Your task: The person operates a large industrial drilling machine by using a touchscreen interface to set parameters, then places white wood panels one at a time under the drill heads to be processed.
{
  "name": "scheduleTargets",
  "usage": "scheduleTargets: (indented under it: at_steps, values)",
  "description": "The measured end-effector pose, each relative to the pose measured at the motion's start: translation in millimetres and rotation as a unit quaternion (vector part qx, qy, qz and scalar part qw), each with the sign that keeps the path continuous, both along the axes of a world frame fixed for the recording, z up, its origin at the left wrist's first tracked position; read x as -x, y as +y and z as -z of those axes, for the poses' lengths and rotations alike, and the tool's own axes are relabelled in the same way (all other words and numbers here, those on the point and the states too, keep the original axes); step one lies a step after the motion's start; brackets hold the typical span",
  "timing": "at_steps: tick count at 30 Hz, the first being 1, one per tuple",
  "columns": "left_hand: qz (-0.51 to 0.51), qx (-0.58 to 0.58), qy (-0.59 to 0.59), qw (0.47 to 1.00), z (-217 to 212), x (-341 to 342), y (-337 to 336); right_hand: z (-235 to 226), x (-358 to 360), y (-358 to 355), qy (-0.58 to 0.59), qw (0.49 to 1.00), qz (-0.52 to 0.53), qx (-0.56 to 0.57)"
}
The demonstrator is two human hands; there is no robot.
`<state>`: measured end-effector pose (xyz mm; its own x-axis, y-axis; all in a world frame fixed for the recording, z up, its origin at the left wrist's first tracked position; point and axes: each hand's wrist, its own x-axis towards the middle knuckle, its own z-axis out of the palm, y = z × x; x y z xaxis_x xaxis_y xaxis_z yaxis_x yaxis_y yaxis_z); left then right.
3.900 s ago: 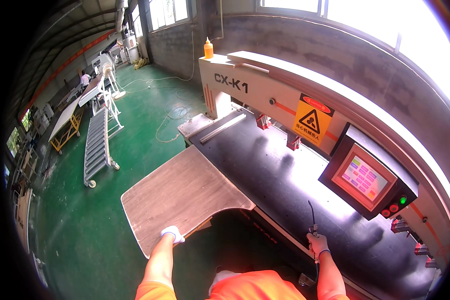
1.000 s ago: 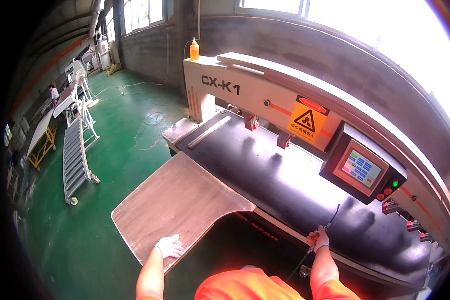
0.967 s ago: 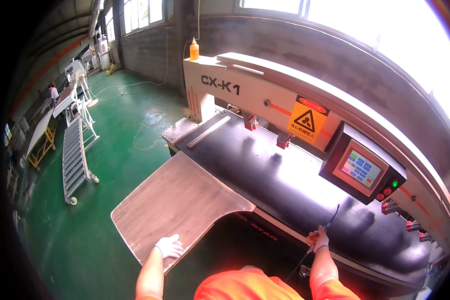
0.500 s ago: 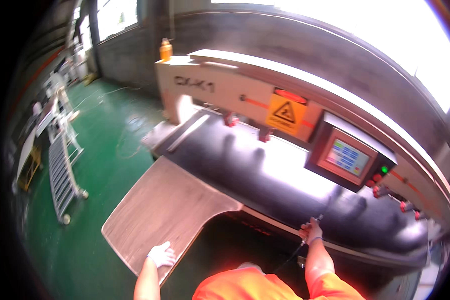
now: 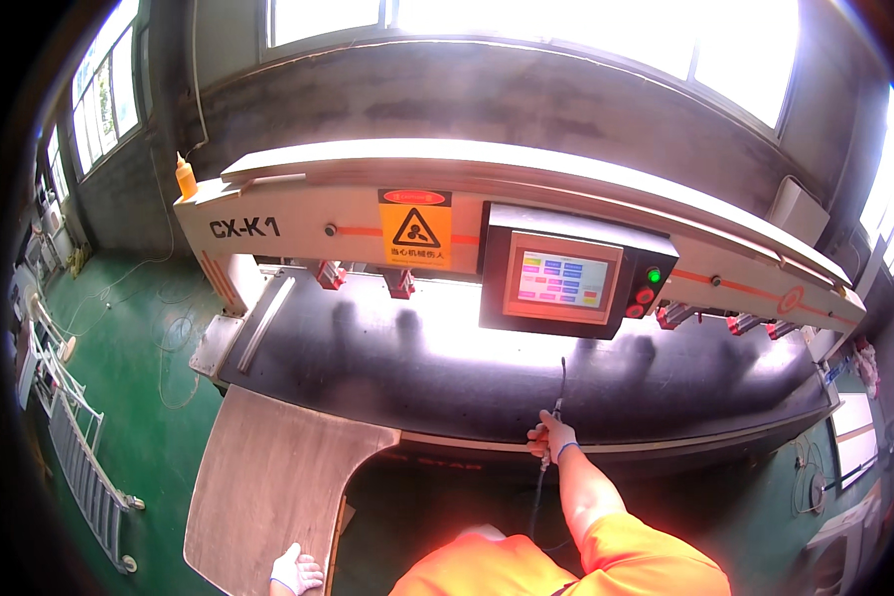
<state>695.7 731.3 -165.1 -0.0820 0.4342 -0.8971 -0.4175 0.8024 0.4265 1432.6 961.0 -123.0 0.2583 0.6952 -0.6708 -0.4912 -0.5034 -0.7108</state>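
Note:
My right hand, in a white glove, is closed around an air blow gun over the front edge of the machine bed. The gun's thin nozzle points away across the dark bed. From under my fist a dark hose hangs down past the bed's edge. At the lower left my left hand, gloved in white too, rests with fingers apart near the right edge of a brown side board. Nothing shows in that hand.
Across the bed runs a pale machine beam with several red-tipped clamps under it. A control box with a lit screen hangs from it. An orange bottle stands on its left end. A white rack is on the green floor at left.
The whole view has swung to the right and levelled, so the machine sits further left in it. My right hand keeps hold of the blow gun; my left stays by the board's edge.

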Motion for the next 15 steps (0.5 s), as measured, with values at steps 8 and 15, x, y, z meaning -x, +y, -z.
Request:
scheduleTargets:
  at_steps: [8,15]
  values:
    - [-0.016,-0.033,0.076,0.996,5,-12,-9,-103,3,78,-0.422,0.777,-0.46,0.083]
    - [-0.045,-0.039,0.136,0.989,1,-33,-17,-146,50,95,-0.637,0.625,-0.438,-0.113]
